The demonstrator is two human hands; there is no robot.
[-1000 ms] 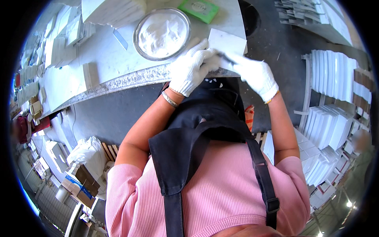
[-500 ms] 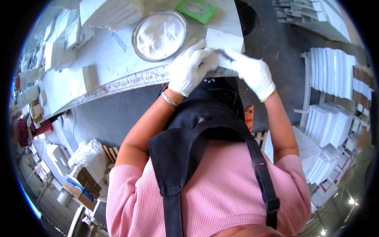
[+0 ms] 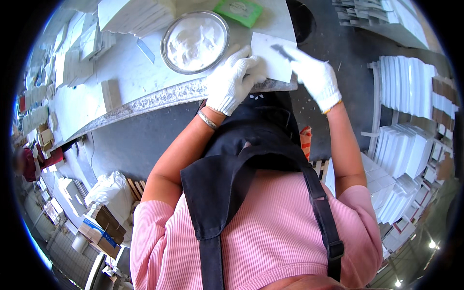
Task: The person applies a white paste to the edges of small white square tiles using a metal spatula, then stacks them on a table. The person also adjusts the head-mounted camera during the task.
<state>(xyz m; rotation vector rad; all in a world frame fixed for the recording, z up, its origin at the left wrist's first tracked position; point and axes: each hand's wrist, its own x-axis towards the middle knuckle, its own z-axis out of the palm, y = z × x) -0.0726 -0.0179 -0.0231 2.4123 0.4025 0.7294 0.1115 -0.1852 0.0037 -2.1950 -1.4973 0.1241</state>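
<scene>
1. the landmark here is the round metal bowl (image 3: pixel 195 41) of white paste, standing on the pale worktable (image 3: pixel 125 82).
2. just right of the bowl lies a flat white tile (image 3: pixel 270 60), near the table's front edge, its right end reaching past the table corner.
3. the left hand (image 3: pixel 233 79), in a white knit glove, sits just below and right of the bowl; its fingers are spread fairly flat and press on the left part of the tile, pinning it down rather than gripping it.
4. the right hand (image 3: pixel 314 75), also in a white glove, is further right of the bowl, at the tile's right end. its fingers are curled closed around a thin dark blade (image 3: pixel 282 50) whose tip lies on the tile's top face.
5. a metal bracelet (image 3: pixel 208 119) circles the left wrist, below the bowl.
6. a green pad (image 3: pixel 238 9) lies just above and right of the bowl, at the table's far edge.
7. a stack of white slabs (image 3: pixel 133 14) stands up and left of the bowl.
8. well right of the bowl, off the table, racks of upright white tiles (image 3: pixel 406 87) stand in rows.
9. below the bowl, the person's black apron (image 3: pixel 241 164) hangs over a pink ribbed shirt (image 3: pixel 270 241).
</scene>
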